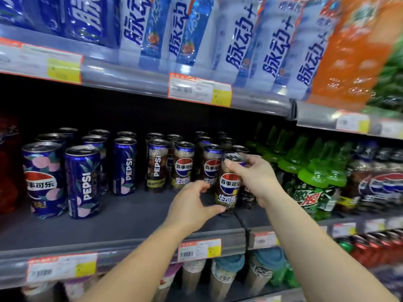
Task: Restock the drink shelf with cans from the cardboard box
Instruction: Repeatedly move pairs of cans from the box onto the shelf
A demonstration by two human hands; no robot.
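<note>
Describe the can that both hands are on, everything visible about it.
The can is a tall, slim metal drink can with a dark cola-coloured body, a red, white and blue Pepsi globe bearing Chinese characters, and yellow-green lettering beneath. Its silver top shows at the rim. It stands roughly upright at the front of the middle shelf, ahead of matching cans and beside green-capped bottles. The right hand grips its top and upper side; the left hand touches its base with thumb and fingers.

Bare shelf (122, 216) lies open in front of the Pepsi cans (157, 164); green-capped bottles (314, 179) crowd the right side, and the upper shelf rail (135, 77) caps the opening overhead.
</note>
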